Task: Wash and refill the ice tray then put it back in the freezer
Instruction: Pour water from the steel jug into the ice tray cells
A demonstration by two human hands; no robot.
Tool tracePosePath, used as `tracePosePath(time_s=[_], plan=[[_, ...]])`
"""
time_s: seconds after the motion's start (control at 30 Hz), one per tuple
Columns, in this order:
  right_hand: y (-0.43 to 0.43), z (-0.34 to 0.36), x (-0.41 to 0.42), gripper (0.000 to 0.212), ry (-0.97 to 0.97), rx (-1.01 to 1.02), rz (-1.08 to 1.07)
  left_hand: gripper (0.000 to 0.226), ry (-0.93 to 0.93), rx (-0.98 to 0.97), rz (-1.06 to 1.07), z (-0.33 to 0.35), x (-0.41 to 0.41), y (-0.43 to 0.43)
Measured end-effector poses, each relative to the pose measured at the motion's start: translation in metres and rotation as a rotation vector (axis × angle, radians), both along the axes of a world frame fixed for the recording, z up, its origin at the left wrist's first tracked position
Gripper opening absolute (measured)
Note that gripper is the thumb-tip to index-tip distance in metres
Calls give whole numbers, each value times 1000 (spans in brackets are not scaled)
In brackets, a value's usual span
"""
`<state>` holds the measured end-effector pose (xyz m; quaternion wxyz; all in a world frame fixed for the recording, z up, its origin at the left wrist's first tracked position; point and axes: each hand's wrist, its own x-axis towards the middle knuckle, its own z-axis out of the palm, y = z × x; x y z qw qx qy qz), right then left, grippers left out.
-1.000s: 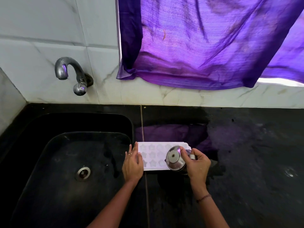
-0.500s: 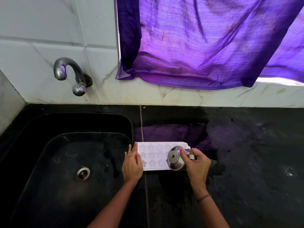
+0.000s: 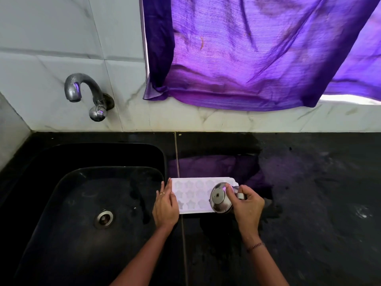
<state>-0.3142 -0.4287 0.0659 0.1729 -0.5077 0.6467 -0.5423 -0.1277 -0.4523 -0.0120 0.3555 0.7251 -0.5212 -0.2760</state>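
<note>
One ice tray [image 3: 192,196] against left hand [image 3: 165,206]

Home kitchen: black sink [image 3: 86,157], wall tap [image 3: 86,93], tiled wall [image 3: 51,38], dark counter [image 3: 309,182]

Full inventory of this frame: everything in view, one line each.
ice tray: 1, white, on counter right of sink
steel cup: 1, silver, tilted over tray's right end
tap: 1, grey, wall above sink
sink: 1, black, left
drain: 1, silver, sink floor
counter: 1, black, right of sink
curtain: 1, purple, upper right
wall tiles: several, white, behind sink
left hand: 1, rests on tray's left end
right hand: 1, grips steel cup
</note>
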Motion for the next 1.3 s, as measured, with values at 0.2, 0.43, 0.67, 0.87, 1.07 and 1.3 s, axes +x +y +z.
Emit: tracePosePath(time_s=[0.2, 0.43, 0.67, 0.87, 1.07, 1.3], plan=[[1, 6, -1, 49, -152, -1, -45, 50, 8, 0, 5, -3, 0, -1], [-1, 1, -11, 57, -283, 34, -102, 49, 0, -10, 4, -4, 0, -1], [0, 1, -18, 57, -236, 16, -130, 49, -1, -10, 0, 0, 0, 0], [1, -1, -21, 53, -164, -10, -119, 48, 0, -9, 3, 2, 0, 1], [-1, -8, -25, 48, -83, 2, -94, 48, 2, -11, 8, 3, -1, 2], [0, -8, -28, 45, -4, 17, -95, 48, -5, -11, 5, 2, -1, 1]])
